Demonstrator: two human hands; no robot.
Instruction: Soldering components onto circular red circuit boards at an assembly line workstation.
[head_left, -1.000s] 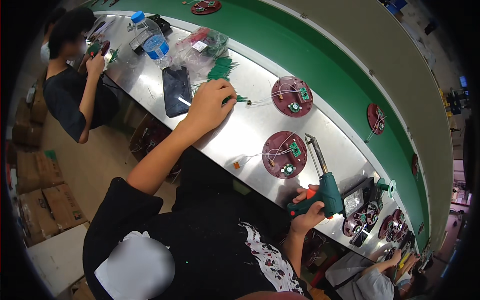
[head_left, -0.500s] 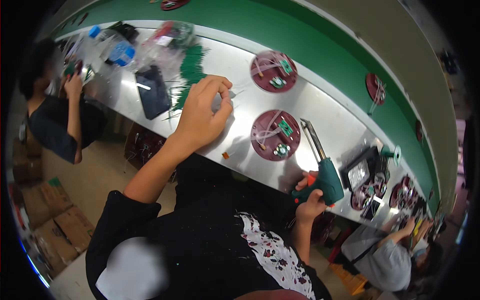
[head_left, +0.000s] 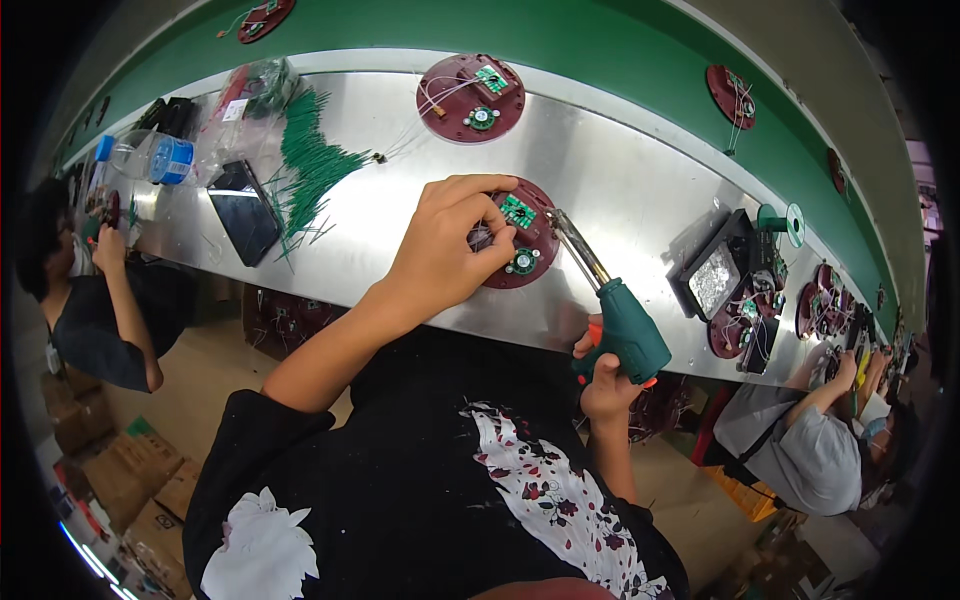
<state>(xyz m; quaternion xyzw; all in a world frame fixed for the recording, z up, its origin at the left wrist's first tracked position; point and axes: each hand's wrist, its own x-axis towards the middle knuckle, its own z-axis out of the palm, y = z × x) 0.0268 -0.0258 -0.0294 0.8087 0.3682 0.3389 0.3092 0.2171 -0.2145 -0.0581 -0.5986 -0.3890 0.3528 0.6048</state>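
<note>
My right hand [head_left: 608, 385] is wrapped round the grip of a green soldering gun [head_left: 632, 335] with an orange trigger. The gun's metal tip reaches the right edge of a round maroon plastic disc [head_left: 540, 260], beside its small green circuit board [head_left: 517, 211]. Over the disc's left side, my left hand [head_left: 450, 240] has its thumb and fingers pinched together. Whatever they hold is too small or too hidden to name. A round green part [head_left: 523, 262] sits on the disc near my left thumb. My left hand covers the rest of the disc.
Another maroon disc [head_left: 470, 100] with board and wires lies farther back. Left are green cut wires [head_left: 312, 160], a black phone [head_left: 245, 212] and a plastic bottle [head_left: 165, 158]. Right stand a solder spool [head_left: 782, 224] and black tray [head_left: 715, 272]. Co-workers sit at both sides.
My left hand has moved from the green wires to the nearer disc. The soldering gun's tip has come up to that disc's edge. The whole view has shifted.
</note>
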